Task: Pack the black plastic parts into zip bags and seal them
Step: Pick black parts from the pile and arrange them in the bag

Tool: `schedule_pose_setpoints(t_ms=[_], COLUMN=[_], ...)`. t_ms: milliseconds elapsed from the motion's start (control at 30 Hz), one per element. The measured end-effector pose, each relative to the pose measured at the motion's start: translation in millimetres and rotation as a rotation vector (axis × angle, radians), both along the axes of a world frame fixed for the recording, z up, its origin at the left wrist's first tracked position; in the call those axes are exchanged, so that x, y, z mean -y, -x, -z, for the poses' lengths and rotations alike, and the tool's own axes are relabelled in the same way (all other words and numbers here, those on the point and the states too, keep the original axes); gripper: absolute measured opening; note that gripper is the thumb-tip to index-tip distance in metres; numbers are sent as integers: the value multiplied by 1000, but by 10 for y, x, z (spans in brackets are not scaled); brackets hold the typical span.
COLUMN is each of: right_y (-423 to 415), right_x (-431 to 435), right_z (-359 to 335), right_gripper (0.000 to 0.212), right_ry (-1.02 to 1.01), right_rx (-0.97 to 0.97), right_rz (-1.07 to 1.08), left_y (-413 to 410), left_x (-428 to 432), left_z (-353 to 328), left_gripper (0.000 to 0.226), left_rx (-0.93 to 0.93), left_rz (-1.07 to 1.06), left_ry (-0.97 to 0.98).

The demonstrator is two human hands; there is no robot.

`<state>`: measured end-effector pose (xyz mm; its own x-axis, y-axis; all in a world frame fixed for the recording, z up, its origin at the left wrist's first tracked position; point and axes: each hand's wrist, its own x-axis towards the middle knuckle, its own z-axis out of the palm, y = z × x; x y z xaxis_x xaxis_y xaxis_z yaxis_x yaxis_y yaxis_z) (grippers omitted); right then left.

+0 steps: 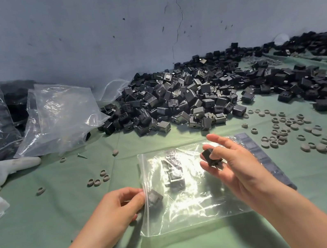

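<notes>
Your right hand (237, 167) pinches a part (209, 156); left hand (122, 204) pinches the bag (204, 207) mouth. Few bagged, unsealed, big pile (176, 100) left.

My left hand (120, 206) sits low toward the near edge of the green-clothed tabletop (48, 240), knuckles up, thumb and curled fingers pinching the zip edge of a clear plastic zip bag (194, 211). My right hand (233, 164) is raised just right of it, index finger stretched out, thumb and other fingers gripping a small black plastic part (209, 156). Both bare forearms reach in from that edge.
</notes>
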<state>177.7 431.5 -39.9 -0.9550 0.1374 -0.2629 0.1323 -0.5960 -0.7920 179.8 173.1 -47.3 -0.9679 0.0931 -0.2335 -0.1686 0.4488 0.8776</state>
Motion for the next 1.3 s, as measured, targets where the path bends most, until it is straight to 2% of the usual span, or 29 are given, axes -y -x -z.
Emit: schedule_pose_setpoints(t_ms=[100,300,533,733,867,1133,1300], right_y=[11,21,5,-9,-13,1,-4], right_x=[-4,-7,-5,-1,-5,-11,-14], right_z=[14,21,12,-3,7,16,26], right_gripper=[34,35,36,33,31,36,35], right_ry=[-5,-19,-36,-53,-47,-51,-41], right_rx=[1,11,9,17,17,4,7], right_rz=[11,6,-2,-4,-4,-10,-17], left_y=[-4,-38,-50,2,28,28,41], left_x=[-9,-128,-174,-196,-191,-212,-223], left_z=[-13,-45,-183,-191,-200,-183,-194], left_gripper=[28,28,32,31,41,39,27], left_rx=[5,0,340,431,518,583,585], left_rz=[-50,-11,-111,-105,-82,-32,-37], left_ry=[-22,-146,-538,-652,-737,-783,-734])
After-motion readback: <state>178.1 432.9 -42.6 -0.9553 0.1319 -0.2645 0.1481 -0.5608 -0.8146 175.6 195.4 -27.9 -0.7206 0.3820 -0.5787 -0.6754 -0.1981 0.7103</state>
